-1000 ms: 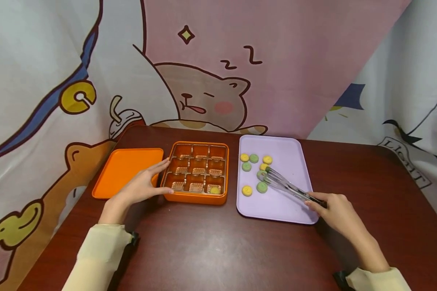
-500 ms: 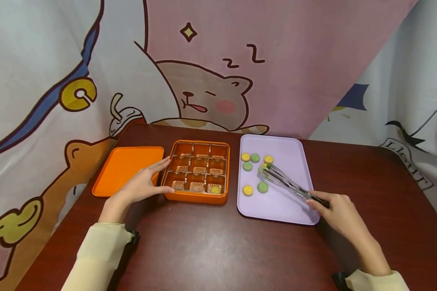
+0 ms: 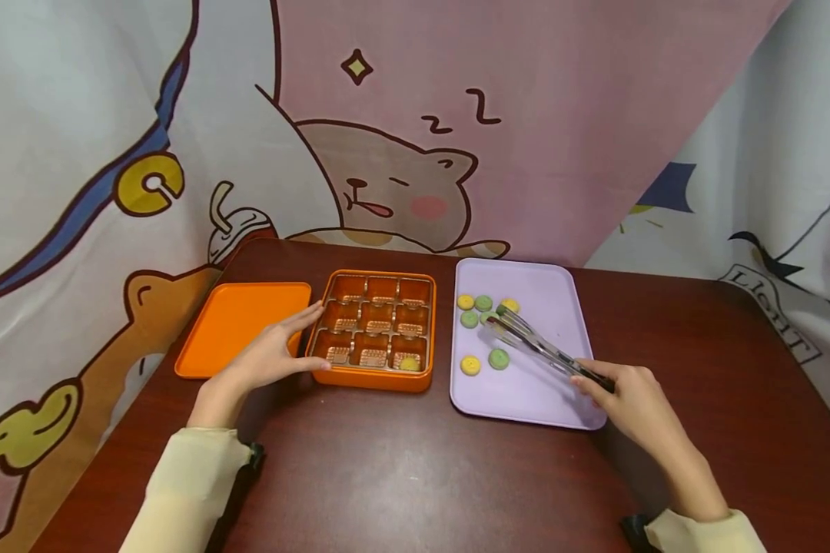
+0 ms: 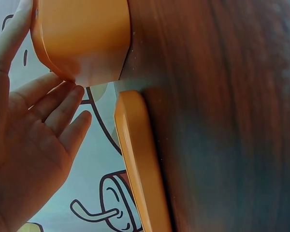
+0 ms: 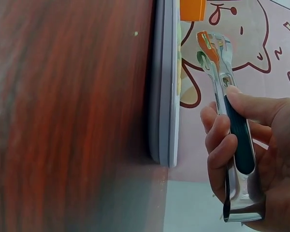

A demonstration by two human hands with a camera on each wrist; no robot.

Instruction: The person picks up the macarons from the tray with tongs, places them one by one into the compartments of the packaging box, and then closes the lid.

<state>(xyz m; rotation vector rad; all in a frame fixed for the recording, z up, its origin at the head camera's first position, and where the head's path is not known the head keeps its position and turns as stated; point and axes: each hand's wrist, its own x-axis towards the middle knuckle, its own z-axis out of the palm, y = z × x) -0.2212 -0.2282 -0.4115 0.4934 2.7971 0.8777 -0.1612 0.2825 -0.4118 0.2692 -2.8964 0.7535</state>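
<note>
My right hand (image 3: 639,399) grips metal tongs (image 3: 549,353) by their dark handles, fingers and thumb wrapped round them. The tongs' tips lie low over a green cookie (image 3: 488,316) and a yellow cookie (image 3: 509,306) on the lilac tray (image 3: 553,395), partly covering them. In the right wrist view the tongs (image 5: 239,145) point up toward the tray side. My left hand (image 3: 270,357) rests against the left side of the orange box (image 3: 373,378), thumb at its front corner and fingers farther back. One yellow-green cookie (image 3: 410,364) sits in the box's front right compartment.
An orange lid (image 3: 238,326) lies left of the box. More cookies stay on the tray: a front yellow cookie (image 3: 469,365), a green cookie (image 3: 499,359) and several at the back left. A printed curtain (image 3: 539,138) hangs behind the dark wooden table (image 3: 401,476).
The tongs' tips have shifted slightly left and toward the back of the tray. A green cookie beneath them has moved the same way. My left hand has stayed at the box.
</note>
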